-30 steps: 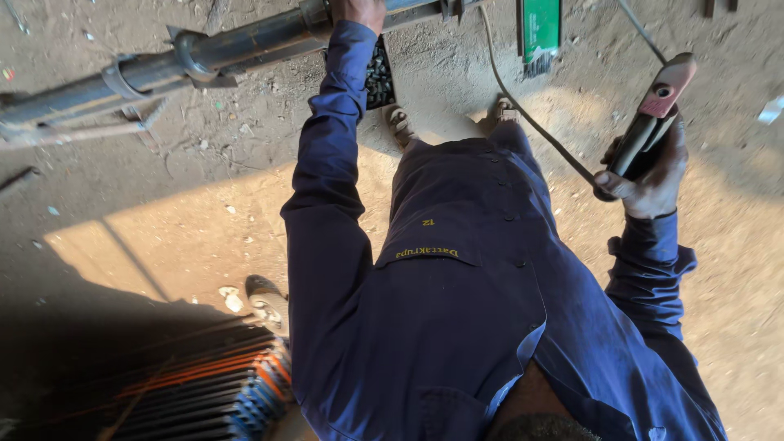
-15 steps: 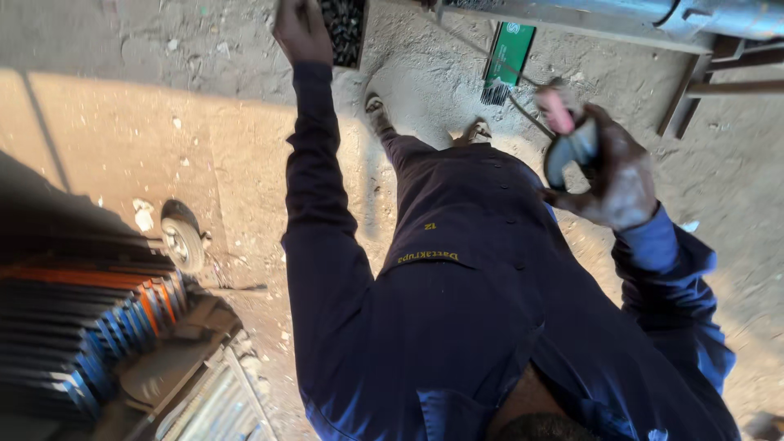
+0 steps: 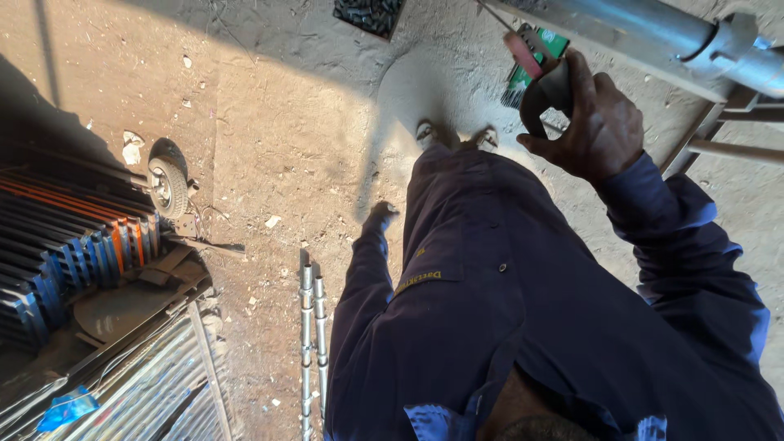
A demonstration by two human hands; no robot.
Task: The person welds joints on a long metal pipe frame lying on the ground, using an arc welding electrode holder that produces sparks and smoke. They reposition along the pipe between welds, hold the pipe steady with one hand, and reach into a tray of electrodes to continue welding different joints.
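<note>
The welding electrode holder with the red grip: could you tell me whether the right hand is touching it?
Touching. The head view shows the right hand wrapped around the electrode holder, fingers closed on its dark handle.

Head view, looking straight down over dark blue coveralls (image 3: 523, 310) to dusty ground. Right hand (image 3: 590, 122) raised, fingers wrapped round a dark-handled tool with a red tip (image 3: 539, 77); exact tool type unclear. A green box (image 3: 535, 61) lies on the ground just behind it. Left hand (image 3: 380, 217) hangs low by the hip, holding nothing as far as visible. Grey metal pipe (image 3: 653, 33) runs across top right on a frame. Thin jointed metal rods (image 3: 312, 343) lie left of the legs. Small wheel (image 3: 167, 186) and stacked orange and blue panels (image 3: 73, 245) sit at far left.
</note>
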